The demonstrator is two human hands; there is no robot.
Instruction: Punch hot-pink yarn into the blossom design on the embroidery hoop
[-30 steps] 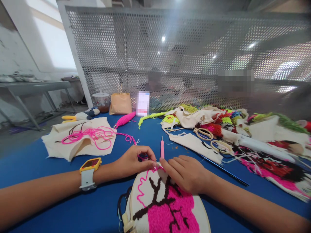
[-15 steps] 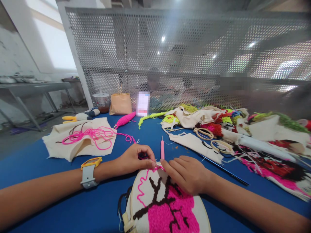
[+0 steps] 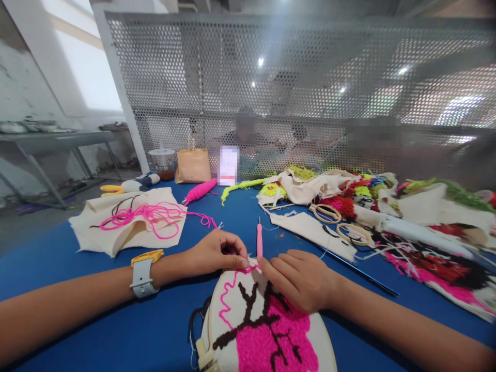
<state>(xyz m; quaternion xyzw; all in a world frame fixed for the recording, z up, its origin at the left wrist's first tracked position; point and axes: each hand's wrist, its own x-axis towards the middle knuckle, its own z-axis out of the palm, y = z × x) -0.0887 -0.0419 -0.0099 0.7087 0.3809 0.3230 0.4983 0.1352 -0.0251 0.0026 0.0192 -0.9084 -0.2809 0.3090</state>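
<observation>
An embroidery hoop (image 3: pixel 329 343) lies in front of me on the blue table (image 3: pixel 96 341), its white cloth tufted with pink yarn and a dark branch shape. My left hand (image 3: pixel 215 253), with a yellow and white watch at the wrist, pinches a strand of pink yarn (image 3: pixel 250 268) at the hoop's far edge. My right hand (image 3: pixel 300 279) rests on the hoop with fingertips pressed on the same strand. A pink punch needle (image 3: pixel 259 240) lies just beyond both hands.
A cream cloth (image 3: pixel 132 225) with loose pink yarn lies at the left. Piles of tufted cloths, spare hoops (image 3: pixel 351 232) and yarn fill the right. A paper bag (image 3: pixel 192 165), a cup (image 3: pixel 163 161) and a perforated metal screen (image 3: pixel 294 93) stand behind.
My left hand has turned slightly, its fingers lifting a little at the hoop's edge. The right hand stays nearly still.
</observation>
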